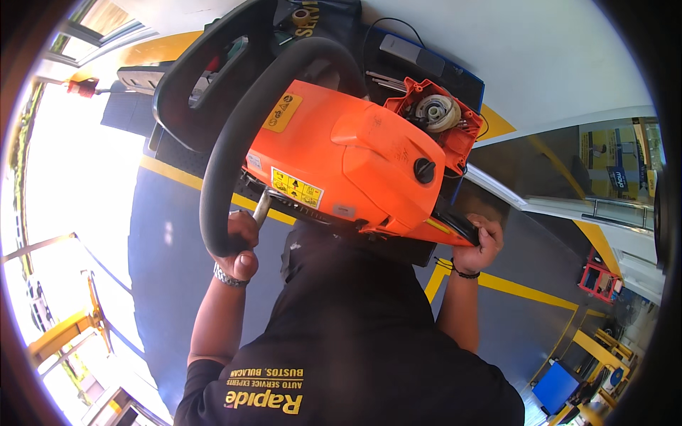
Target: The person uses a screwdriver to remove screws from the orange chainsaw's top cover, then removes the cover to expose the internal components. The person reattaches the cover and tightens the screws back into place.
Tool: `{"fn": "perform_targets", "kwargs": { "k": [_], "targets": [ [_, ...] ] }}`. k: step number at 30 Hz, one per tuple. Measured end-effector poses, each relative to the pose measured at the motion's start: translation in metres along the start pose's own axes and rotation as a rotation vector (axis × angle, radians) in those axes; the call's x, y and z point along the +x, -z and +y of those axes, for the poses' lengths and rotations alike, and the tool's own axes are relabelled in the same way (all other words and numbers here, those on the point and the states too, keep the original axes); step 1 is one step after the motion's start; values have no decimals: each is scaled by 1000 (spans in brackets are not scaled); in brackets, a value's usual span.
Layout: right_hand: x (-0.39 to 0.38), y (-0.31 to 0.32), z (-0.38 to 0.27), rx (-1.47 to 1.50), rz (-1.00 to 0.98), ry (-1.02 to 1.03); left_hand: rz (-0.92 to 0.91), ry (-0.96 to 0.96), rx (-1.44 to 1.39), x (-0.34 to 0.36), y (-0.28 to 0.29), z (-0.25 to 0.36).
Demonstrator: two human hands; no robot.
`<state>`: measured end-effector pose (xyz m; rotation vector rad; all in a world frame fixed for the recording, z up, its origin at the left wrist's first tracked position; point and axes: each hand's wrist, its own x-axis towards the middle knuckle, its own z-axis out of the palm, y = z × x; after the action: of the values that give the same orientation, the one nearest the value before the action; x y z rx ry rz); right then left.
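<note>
An orange chainsaw [369, 160] fills the middle of the view, tilted on the workbench. My left hand [240, 248] is closed round the lower end of its curved black front handle [220, 177], beside a short metal cylinder [263, 206] under the body. My right hand [482, 241] grips the rear handle [455, 226] at the right. The black hand guard [177, 92] stands at the upper left, with the bar [135, 77] partly showing behind it. Just behind the body lies a detached orange housing [465, 145] with a white pulley [435, 112] inside.
A dark workbench [469, 85] against a white wall holds thin metal tools [383, 78] and a grey case [408, 50]. A yellow-lined grey floor [170, 234] lies below. At the right are a glass door [547, 177], red cart [597, 280] and blue panel [554, 387]; yellow equipment [64, 334] stands lower left.
</note>
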<state>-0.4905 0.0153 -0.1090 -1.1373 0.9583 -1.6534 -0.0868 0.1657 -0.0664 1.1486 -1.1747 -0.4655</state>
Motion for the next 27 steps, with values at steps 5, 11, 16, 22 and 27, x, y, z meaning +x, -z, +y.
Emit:
{"fn": "perform_targets", "kwargs": {
  "k": [5, 11, 16, 22, 27],
  "targets": [
    [3, -4, -16, 45, -186, 65, 8, -52, 2, -20, 3, -17],
    [30, -2, -10, -116, -301, 136, 55, -50, 18, -54, -12, -33],
    [12, 4, -11, -154, -294, 82, 43, -3, 64, -49, 1, -32],
    [18, -6, -44, -204, -358, 198, 13, 86, 193, -43, 14, -22],
    [51, -64, -126, -517, -551, 220, -29, 30, 154, -46, 20, -21]
  ]
}}
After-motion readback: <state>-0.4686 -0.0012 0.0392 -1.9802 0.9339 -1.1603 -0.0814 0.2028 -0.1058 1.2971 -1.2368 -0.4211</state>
